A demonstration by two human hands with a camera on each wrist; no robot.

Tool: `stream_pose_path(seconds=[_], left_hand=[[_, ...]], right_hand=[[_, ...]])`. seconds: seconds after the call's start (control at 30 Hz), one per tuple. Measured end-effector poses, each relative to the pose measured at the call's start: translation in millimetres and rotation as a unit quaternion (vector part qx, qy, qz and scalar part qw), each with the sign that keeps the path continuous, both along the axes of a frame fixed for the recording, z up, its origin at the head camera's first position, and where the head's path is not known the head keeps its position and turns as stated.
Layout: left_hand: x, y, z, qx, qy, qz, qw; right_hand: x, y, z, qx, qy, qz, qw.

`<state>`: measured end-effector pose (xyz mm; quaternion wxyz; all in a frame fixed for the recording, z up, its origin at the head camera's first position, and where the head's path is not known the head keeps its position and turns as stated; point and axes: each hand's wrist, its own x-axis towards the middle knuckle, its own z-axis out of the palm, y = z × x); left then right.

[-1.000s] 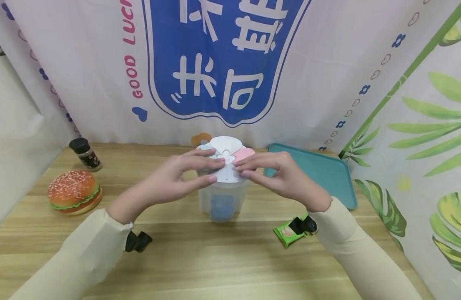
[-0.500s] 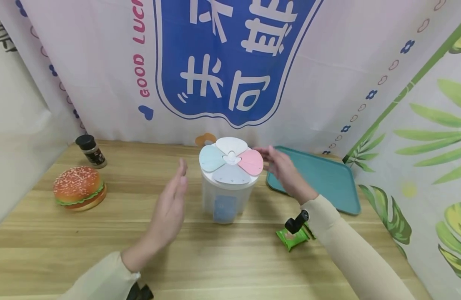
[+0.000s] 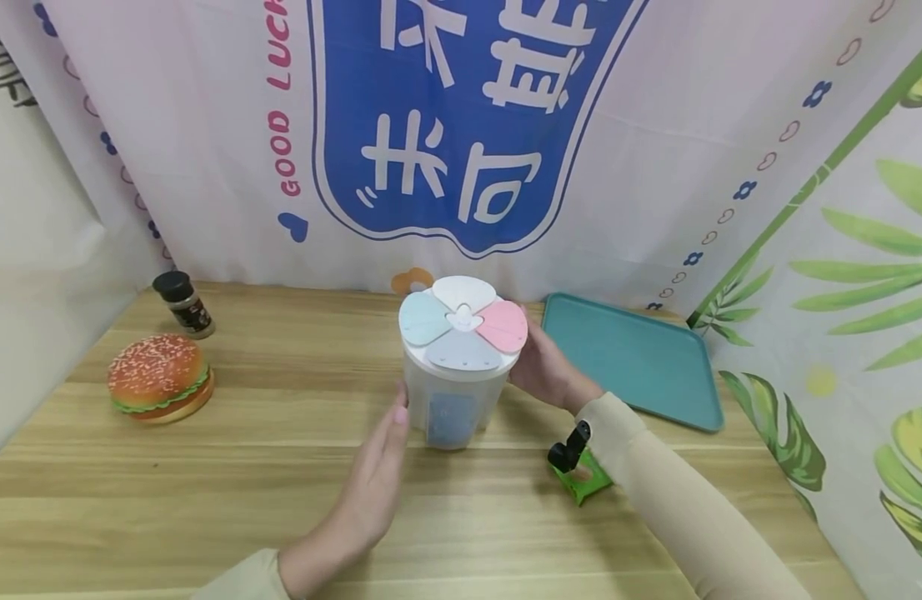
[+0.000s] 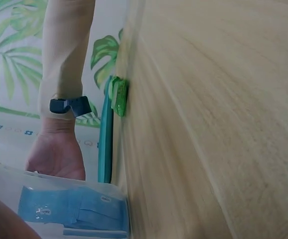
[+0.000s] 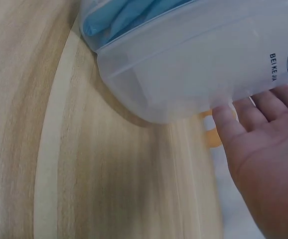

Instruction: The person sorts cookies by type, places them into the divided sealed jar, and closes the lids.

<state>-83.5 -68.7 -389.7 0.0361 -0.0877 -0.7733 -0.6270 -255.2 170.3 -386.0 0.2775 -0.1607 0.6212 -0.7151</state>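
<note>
A translucent storage canister (image 3: 461,383) stands upright on the wooden table, with blue packets (image 4: 74,208) showing through its wall. Its white lid (image 3: 463,321) carries petal-shaped flaps in pale blue, white, pink and grey, all lying flat. My left hand (image 3: 367,487) is at the canister's left side, fingers straight and fingertips right at the wall. On the opposite side my right hand (image 3: 547,367) lies along the wall; its fingers are partly hidden in the head view. In the right wrist view its extended fingers (image 5: 228,124) meet the canister's side.
A toy hamburger (image 3: 161,377) and a black-capped seasoning jar (image 3: 185,305) stand at the left. A teal tray (image 3: 633,358) lies at the back right, a green snack packet (image 3: 584,479) under my right wrist. A printed curtain (image 3: 228,167) hangs behind the table.
Both hands have left the lid's top, spread apart, then closed in on the canister's two sides. The canister keeps its place on the table.
</note>
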Motion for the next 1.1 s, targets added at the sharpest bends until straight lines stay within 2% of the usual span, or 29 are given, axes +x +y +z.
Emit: stream_pose_path(seconds=[0.27,0.43,0.57,0.7,0.83,1.0,1.1], left_hand=[[-1.6,-1.1,-0.5,-0.011,0.005,-0.008,0.9999],[-9.0,-1.6,-2.8,-0.01,0.003,-0.008,0.9999],[-21.2,-3.3,-4.4,-0.013,-0.007,-0.005,0.9999],[-37.9,-8.8,-5.2,-0.032,-0.015,-0.011,0.9993],[-53.9,-14.6,-3.5,-0.037,-0.03,-0.021,0.9986],[-71.4,-18.2,1.0,0.003,-0.066,-0.037,0.9971],[-81.4,-19.2,1.4,0.031,-0.096,-0.054,0.9934]], right_hand=[[1.3,3,-0.7,0.008,0.003,0.002,1.0],[2.2,8,-1.9,0.011,0.005,0.015,0.9998],[5.8,16,-2.2,0.028,0.014,0.038,0.9988],[13.1,24,-1.1,0.046,0.026,0.056,0.997],[24.1,29,1.3,0.06,0.058,0.074,0.9938],[41.0,29,4.7,0.099,0.098,0.078,0.9872],[51.6,28,5.7,0.121,0.114,0.076,0.9832]])
